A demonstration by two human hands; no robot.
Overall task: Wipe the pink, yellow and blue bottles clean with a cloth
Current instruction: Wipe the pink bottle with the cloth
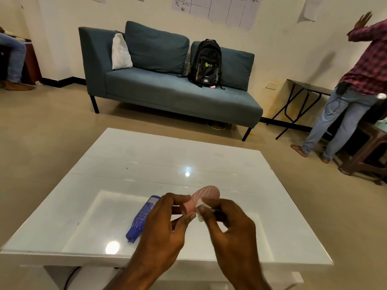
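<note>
Left hand (pixel 167 222) gripping pink bottle (pixel 201 197), right hand (pixel 226 222) pinching white cloth (pixel 200 208) against it, blue bottle (pixel 142 218) on table (pixel 125 164)

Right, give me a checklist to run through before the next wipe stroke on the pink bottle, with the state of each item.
1. Pink bottle held off the table: ok, the left hand grips its near end.
2. Cloth in hand: ok, a small white piece pinched in the right hand.
3. Cloth touching the pink bottle: ok, it sits against the side.
4. White marks on the pink bottle gone: not ok, streaks show on its far end.
5. Blue bottle within reach: ok, lying on the white table beside the left hand.
6. Yellow bottle located: cannot tell, only a hint of yellow shows behind the left hand.
</note>
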